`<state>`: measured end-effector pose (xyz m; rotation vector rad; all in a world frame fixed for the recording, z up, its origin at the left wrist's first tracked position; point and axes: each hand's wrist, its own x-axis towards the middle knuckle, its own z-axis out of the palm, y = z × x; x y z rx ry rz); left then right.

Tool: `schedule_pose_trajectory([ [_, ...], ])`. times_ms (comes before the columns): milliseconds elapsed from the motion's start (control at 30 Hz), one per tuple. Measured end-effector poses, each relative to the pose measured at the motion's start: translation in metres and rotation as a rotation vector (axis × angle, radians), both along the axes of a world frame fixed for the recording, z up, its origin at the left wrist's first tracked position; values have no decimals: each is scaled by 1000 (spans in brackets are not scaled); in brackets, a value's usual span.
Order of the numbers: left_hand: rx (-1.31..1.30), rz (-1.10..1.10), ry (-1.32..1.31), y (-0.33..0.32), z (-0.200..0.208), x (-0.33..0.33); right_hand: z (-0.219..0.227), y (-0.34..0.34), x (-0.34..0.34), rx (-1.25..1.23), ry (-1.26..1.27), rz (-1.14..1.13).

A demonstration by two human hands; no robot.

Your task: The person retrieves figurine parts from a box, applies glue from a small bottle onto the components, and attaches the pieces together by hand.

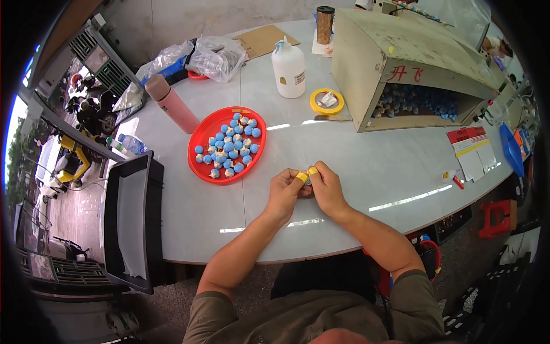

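Note:
My left hand and my right hand meet over the table, thumbs side by side, with yellow tape around the thumb tips. Pinched between them is a small blue piece, mostly hidden by the fingers. Its colour matches the small round blue-and-cream pieces piled in a red round tray, just left of my hands. Those pieces look like little balls with a pale knobby part; their exact kind is too small to make out.
A black bin stands along the left table edge. Behind the tray are a pink bottle and a white squeeze bottle. A yellow tape roll and a knife lie before a beige metal box holding many blue pieces.

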<state>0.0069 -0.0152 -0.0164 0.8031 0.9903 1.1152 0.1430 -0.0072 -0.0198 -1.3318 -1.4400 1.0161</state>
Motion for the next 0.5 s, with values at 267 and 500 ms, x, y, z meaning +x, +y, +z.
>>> schedule_pose_trajectory([
  [267, 135, 227, 142, 12, 2, -5, 4, 2, -1, -80, 341, 97],
  [500, 177, 133, 114, 11, -5, -1, 10, 11, 7, -269, 482, 197],
])
